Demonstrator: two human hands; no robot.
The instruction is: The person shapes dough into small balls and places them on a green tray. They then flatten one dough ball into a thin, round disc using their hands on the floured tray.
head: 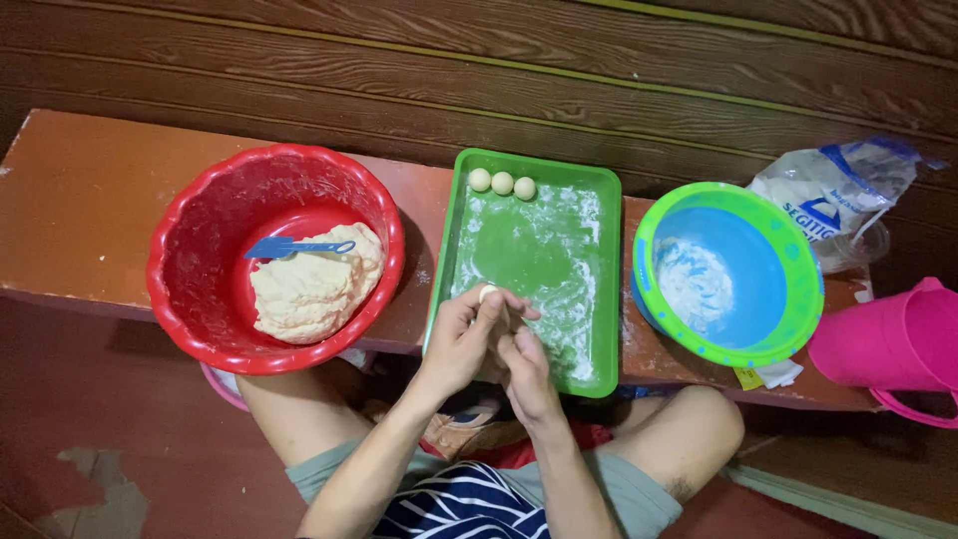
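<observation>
My left hand (461, 341) and my right hand (526, 374) are pressed together over the near edge of a green tray (599, 279) dusted with flour. Between the fingers shows a small pale piece of dough (487, 292), mostly hidden. Three round dough balls (502, 183) sit in a row at the tray's far left corner. To the left stands a red bowl (190, 230) holding a lump of pale dough (309, 289) with a blue scraper (289, 247) lying on it.
A blue and green bowl (788, 299) with a patch of flour stands right of the tray. Behind it lies a plastic flour bag (833, 190). A pink jug (893, 344) is at far right. All rest on a brown bench (70, 200) against a wooden wall.
</observation>
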